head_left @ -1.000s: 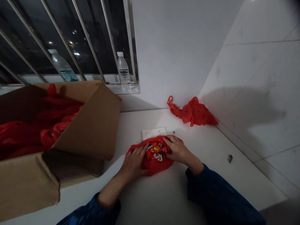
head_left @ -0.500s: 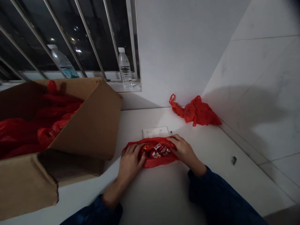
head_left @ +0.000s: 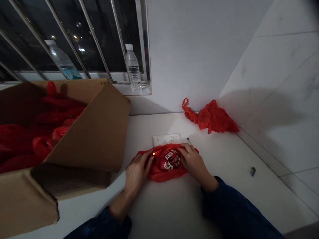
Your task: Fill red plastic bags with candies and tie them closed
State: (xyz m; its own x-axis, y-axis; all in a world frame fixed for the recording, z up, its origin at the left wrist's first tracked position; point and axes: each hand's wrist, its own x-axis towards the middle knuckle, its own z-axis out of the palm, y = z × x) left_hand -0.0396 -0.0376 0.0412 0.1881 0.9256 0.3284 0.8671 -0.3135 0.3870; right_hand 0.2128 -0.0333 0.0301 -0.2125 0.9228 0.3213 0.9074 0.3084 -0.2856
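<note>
A red plastic bag [head_left: 161, 176] lies on the white table before me with its mouth spread wide. Inside it shows a dark red printed snack packet [head_left: 171, 160], with a small gold-coloured wrapper at its left. My left hand [head_left: 138, 171] grips the bag's left rim between thumb and fingers. At the right rim, my right hand [head_left: 193, 162] has its fingers closed on the plastic, close beside the packet. Behind the bag a white printed card [head_left: 166, 139] is partly covered, and a thin pen [head_left: 188, 140] lies to its right.
On the left stands an open cardboard box [head_left: 99, 126] full of red bags [head_left: 20, 139]. More red plastic bags [head_left: 211, 116] lie against the back wall. Two water bottles [head_left: 133, 68] stand at the barred window. A small dark object [head_left: 252, 171] lies on the right.
The bag's mouth has been pulled wider and rounder, showing more of the packet. My right hand has shifted slightly right, and the pen shows more. The view has moved a little.
</note>
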